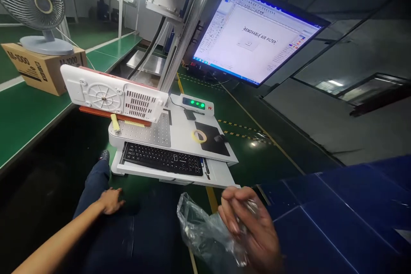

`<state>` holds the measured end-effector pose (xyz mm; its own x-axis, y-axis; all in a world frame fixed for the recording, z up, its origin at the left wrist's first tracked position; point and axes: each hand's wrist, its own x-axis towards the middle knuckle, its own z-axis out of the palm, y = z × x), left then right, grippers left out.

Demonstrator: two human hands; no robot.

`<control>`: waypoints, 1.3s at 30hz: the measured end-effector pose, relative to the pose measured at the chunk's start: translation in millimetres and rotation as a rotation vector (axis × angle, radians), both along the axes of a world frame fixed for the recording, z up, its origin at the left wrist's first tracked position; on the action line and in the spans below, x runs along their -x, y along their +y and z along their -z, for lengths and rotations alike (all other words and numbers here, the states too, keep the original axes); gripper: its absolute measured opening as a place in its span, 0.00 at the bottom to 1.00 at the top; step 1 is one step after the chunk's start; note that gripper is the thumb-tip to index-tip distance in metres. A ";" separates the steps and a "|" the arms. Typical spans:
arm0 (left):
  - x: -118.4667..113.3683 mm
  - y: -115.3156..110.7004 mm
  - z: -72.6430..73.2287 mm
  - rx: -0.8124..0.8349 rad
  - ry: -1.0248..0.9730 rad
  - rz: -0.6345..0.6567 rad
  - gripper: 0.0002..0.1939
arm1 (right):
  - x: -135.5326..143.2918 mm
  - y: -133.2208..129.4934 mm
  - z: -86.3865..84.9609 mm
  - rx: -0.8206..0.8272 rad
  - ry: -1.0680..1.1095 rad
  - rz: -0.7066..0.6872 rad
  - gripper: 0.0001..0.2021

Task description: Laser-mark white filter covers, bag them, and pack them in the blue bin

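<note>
At the lower right, my right hand (pixel 248 222) has its fingers curled round a clear plastic bag (pixel 201 229), which hangs down to the left of it. My left hand (pixel 111 201) is at the lower left, beside a dark trouser leg, with its fingers apart and nothing in it. A white plastic panel (pixel 112 94) with a round grille and slots stands tilted on an orange-red piece (pixel 96 113), at the left end of the white workstation (pixel 180 128). Neither hand touches the panel.
On the workstation are a perforated plate (pixel 157 132), a tape roll (pixel 199 136), a black mat (pixel 213 141) and a keyboard (pixel 163 158) in a lower tray. A monitor (pixel 257 30) hangs above. A fan (pixel 43 4) on a carton (pixel 48 68) stands left; a blue surface (pixel 337 209) lies right.
</note>
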<state>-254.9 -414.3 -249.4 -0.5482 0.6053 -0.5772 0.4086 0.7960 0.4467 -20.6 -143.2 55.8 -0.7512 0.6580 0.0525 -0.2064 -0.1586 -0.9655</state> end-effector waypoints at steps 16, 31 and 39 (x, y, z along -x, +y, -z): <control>-80.8 32.4 -113.3 -1.118 -0.908 -0.807 0.27 | -1.5 2.5 -12.2 0.190 0.063 -0.038 0.12; -98.0 21.2 -187.5 -0.922 -0.417 -0.164 0.14 | 4.2 47.7 82.7 -0.361 -0.639 -0.110 0.36; -123.5 36.8 -191.4 -0.753 0.001 0.457 0.09 | 39.2 -8.5 64.4 -0.415 -0.564 -0.771 0.18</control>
<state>-131.4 -377.5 -58.0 -0.1593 0.9852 0.0639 0.6161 0.0486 0.7861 -59.8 -151.7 -8.7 -0.9460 -0.0006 -0.3241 0.3079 0.3102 -0.8994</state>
